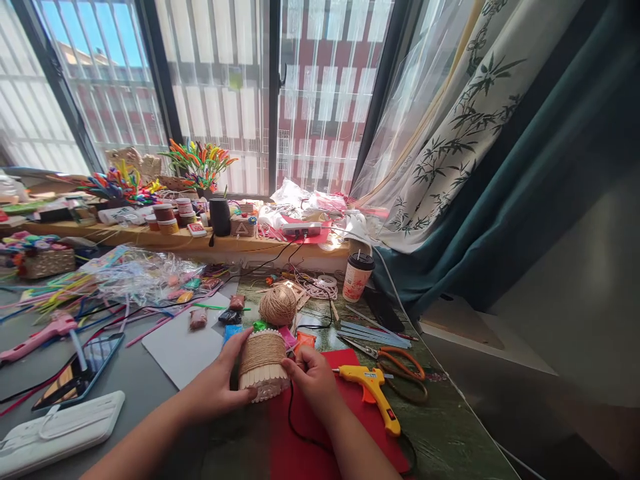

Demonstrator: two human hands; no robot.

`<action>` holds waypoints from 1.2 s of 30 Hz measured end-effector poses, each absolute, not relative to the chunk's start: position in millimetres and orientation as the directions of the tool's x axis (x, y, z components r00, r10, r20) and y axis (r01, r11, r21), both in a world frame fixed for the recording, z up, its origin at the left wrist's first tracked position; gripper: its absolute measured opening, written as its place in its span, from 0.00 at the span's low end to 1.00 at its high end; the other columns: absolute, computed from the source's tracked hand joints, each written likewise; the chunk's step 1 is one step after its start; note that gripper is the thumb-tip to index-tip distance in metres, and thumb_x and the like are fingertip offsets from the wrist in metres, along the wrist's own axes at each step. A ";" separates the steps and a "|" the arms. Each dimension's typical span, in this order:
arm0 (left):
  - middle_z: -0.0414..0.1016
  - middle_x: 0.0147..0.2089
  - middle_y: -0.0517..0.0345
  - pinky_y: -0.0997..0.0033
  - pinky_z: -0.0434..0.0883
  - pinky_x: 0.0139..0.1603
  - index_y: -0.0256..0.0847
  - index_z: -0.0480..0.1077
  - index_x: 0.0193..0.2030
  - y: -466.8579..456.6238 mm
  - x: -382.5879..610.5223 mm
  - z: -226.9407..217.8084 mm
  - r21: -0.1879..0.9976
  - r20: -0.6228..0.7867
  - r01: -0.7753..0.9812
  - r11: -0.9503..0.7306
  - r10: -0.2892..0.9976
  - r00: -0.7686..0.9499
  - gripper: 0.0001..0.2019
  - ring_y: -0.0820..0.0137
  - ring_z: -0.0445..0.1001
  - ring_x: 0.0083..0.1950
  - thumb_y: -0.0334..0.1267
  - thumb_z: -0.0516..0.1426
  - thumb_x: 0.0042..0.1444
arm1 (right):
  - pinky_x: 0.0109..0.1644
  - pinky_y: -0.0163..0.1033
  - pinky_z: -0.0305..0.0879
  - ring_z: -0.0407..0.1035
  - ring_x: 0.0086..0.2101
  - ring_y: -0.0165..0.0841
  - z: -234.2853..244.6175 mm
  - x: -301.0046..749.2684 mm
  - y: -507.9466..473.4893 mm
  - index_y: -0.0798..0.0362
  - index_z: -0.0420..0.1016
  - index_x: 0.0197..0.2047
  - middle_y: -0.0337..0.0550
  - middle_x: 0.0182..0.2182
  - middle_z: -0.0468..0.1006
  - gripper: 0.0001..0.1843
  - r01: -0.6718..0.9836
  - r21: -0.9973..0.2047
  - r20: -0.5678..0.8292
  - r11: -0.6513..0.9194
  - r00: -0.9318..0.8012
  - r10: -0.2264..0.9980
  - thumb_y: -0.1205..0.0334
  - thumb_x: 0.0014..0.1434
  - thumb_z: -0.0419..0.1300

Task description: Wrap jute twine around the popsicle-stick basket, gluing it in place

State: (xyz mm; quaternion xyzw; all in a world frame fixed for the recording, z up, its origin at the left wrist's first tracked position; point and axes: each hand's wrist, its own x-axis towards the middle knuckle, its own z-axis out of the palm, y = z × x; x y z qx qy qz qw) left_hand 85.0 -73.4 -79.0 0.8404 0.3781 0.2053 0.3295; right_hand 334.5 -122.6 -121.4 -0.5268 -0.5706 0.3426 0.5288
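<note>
A small round holder made of craft sticks (267, 381), edged with white beads, is tilted in front of me. Tan twine (263, 351) is wound in close rows around its upper part. My left hand (227, 377) is closed on the holder's left side, fingers at the top edge and thumb below. On the right side, my right hand (313, 373) is curled, its thumb tip against the twine's lower edge. What its fingers pinch is hidden. Just behind the holder sits a twine ball (278, 305).
A yellow glue gun (369, 390) lies on a red sheet (295, 450), beside orange-handled scissors (400, 363) and glue sticks (373, 335). A paper cup (358, 277) stands behind. At left are a phone (80, 373), a pink glue gun (43, 335) and a white power bank (65, 427).
</note>
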 end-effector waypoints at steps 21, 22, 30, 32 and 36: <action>0.64 0.70 0.45 0.49 0.61 0.71 0.44 0.59 0.69 -62.7 109.6 -80.2 0.743 0.218 0.438 -0.506 0.802 0.557 0.26 0.51 0.63 0.71 0.48 0.52 0.67 | 0.29 0.36 0.47 0.51 0.25 0.29 -124.2 329.7 -120.0 0.49 0.54 0.20 0.32 0.20 0.56 0.31 0.239 -0.948 0.242 0.210 0.115 0.963 0.38 0.60 0.61; 0.64 0.70 0.45 0.50 0.61 0.71 0.44 0.59 0.69 -62.0 109.2 -82.4 0.747 0.225 0.432 -0.505 0.804 0.550 0.25 0.51 0.62 0.71 0.48 0.51 0.68 | 0.29 0.36 0.47 0.51 0.25 0.29 -123.7 329.0 -120.5 0.49 0.54 0.20 0.32 0.20 0.55 0.30 0.233 -0.951 0.235 0.205 0.110 0.966 0.38 0.60 0.61; 0.66 0.67 0.46 0.52 0.63 0.70 0.45 0.60 0.67 -60.4 109.4 -90.8 0.769 0.238 0.419 -0.483 0.824 0.513 0.22 0.54 0.65 0.68 0.48 0.49 0.70 | 0.32 0.36 0.51 0.54 0.27 0.30 -126.5 326.0 -122.0 0.50 0.58 0.22 0.34 0.22 0.59 0.30 0.167 -0.970 0.186 0.175 0.053 0.981 0.35 0.62 0.57; 0.66 0.67 0.46 0.52 0.64 0.70 0.45 0.60 0.67 -60.6 110.0 -90.7 0.766 0.240 0.422 -0.485 0.825 0.512 0.22 0.54 0.65 0.68 0.48 0.49 0.70 | 0.32 0.36 0.52 0.54 0.27 0.30 -127.3 326.1 -122.2 0.50 0.58 0.22 0.34 0.22 0.59 0.30 0.157 -0.972 0.183 0.174 0.043 0.982 0.35 0.62 0.56; 0.64 0.71 0.45 0.49 0.60 0.73 0.44 0.61 0.68 -60.8 108.6 -80.4 0.722 0.226 0.460 -0.516 0.805 0.549 0.23 0.53 0.61 0.72 0.49 0.46 0.71 | 0.31 0.36 0.51 0.53 0.27 0.30 -123.1 327.3 -123.9 0.50 0.58 0.22 0.34 0.22 0.58 0.29 0.154 -0.972 0.184 0.177 0.031 0.983 0.36 0.62 0.57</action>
